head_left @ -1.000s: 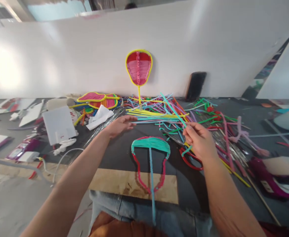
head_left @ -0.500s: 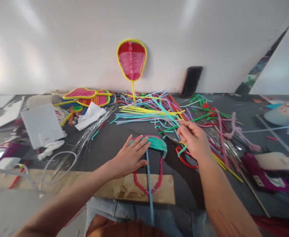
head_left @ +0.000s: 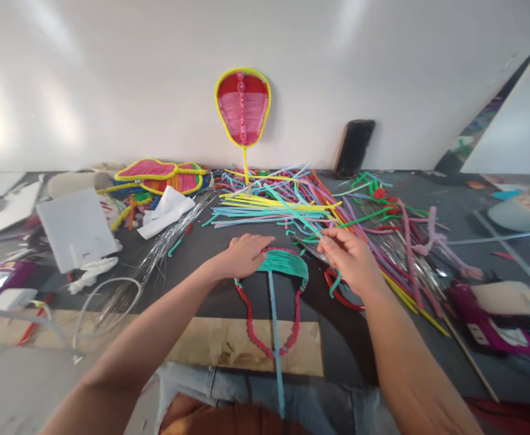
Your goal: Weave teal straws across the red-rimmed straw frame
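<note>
A fan-shaped pipe-cleaner frame (head_left: 296,323) in dark pink lies on the table before me, its top filled with rows of teal pipe cleaner. Down its middle runs a light blue stem (head_left: 272,320), reaching past the table edge. My left hand (head_left: 244,254) is over the frame's upper left edge, fingers stretched to the right, holding nothing that I can see. To the right, my right hand (head_left: 350,257) pinches a teal pipe cleaner (head_left: 292,208), whose long end points up and left. Scissors with red handles (head_left: 344,296) lie partly under that hand.
Behind lies a pile of coloured pipe cleaners (head_left: 269,214). A finished pink fan with yellow rim (head_left: 243,109) stands against the white wall, near a phone (head_left: 354,148). Silver strands (head_left: 169,232) and white paper (head_left: 78,229) are at left; purple glue guns flank the table.
My left hand has lifted off the middle of the frame and moved up, uncovering its left side. My right hand has shifted slightly left with the teal pipe cleaner.
</note>
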`<state>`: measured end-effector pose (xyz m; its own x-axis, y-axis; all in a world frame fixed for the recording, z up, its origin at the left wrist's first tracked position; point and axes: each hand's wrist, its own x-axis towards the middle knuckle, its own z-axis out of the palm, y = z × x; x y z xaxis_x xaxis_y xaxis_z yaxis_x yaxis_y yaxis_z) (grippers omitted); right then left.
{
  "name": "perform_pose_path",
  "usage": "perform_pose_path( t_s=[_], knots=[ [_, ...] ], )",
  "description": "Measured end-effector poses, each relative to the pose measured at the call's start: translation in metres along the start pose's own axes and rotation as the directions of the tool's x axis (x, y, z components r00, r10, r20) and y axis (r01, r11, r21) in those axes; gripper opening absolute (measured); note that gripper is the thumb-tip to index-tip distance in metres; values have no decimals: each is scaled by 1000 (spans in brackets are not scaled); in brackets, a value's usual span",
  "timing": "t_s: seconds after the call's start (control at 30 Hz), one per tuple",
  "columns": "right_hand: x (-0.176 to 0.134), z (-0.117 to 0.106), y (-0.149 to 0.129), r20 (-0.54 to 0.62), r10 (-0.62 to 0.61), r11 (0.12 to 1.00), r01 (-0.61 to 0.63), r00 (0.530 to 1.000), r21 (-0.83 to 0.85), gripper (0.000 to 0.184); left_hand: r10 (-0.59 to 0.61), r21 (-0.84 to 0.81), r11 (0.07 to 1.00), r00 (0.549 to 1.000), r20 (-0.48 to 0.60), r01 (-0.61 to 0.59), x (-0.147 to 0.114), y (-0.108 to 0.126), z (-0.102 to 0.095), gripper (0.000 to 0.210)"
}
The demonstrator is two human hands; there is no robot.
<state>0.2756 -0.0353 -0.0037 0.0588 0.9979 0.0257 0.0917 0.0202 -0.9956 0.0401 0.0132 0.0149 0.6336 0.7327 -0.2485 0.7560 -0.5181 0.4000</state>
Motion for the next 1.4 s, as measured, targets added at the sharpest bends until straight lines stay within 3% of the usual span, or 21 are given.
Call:
perform_pose_path(
  t_s=[0.27, 0.43, 0.5, 0.57, 0.63, 0.7, 0.73, 0.8, 0.87, 0.93, 1.0, 1.07, 1.4],
  knots=[
    [1, -4, 2, -5, -11, 1000, 11, 1000, -4, 26, -31, -8, 999, 999, -10, 31, 31, 12, 5, 24],
    [3, -7, 1, -53, -8, 988, 16, 999, 151, 23, 62, -121, 991, 998, 23, -59, 19, -2, -9, 19],
    [5, -8, -1, -90, 8, 967, 15, 996, 253, 22, 124, -265, 957, 992, 5, -119, 8, -13, -18, 18],
    [6, -9, -2, -119, 41, 939, 3, 992, 344, 22, 174, -580, 794, 982, -71, -183, -4, -25, -23, 20],
    [8, -8, -2, -117, 73, 918, -21, 990, 396, 23, 165, -827, 495, 963, -212, -266, -14, -35, -23, 23],
    [8, -7, 1, -105, 92, 912, -42, 990, 408, 24, 84, -903, 205, 926, -368, -377, -22, -42, -21, 26],
    [8, -6, 2, -100, 97, 914, -49, 990, 402, 25, 28, -902, 103, 908, -418, -419, -25, -45, -19, 28],
    [8, -5, 5, -90, 100, 921, -58, 991, 384, 25, -104, -884, 30, 879, -466, -466, -30, -47, -15, 31],
    [7, -4, 8, -75, 100, 926, -65, 992, 371, 25, -254, -882, 127, 844, -471, -454, -36, -47, -11, 31],
    [7, -4, 9, -65, 94, 931, -65, 993, 359, 23, -373, -873, 338, 802, -467, -351, -41, -46, -8, 31],
    [6, -4, 10, -67, 85, 937, -57, 994, 346, 22, -421, -815, 543, 774, -473, -202, -46, -43, -5, 32],
    [6, -4, 10, -68, 80, 939, -53, 994, 339, 23, -414, -747, 656, 776, -476, -108, -47, -40, -5, 29],
    [7, -6, 8, -58, 85, 934, -59, 995, 352, 22, -311, -654, 756, 864, -397, -28, -42, -27, -25, 29]
  ],
)
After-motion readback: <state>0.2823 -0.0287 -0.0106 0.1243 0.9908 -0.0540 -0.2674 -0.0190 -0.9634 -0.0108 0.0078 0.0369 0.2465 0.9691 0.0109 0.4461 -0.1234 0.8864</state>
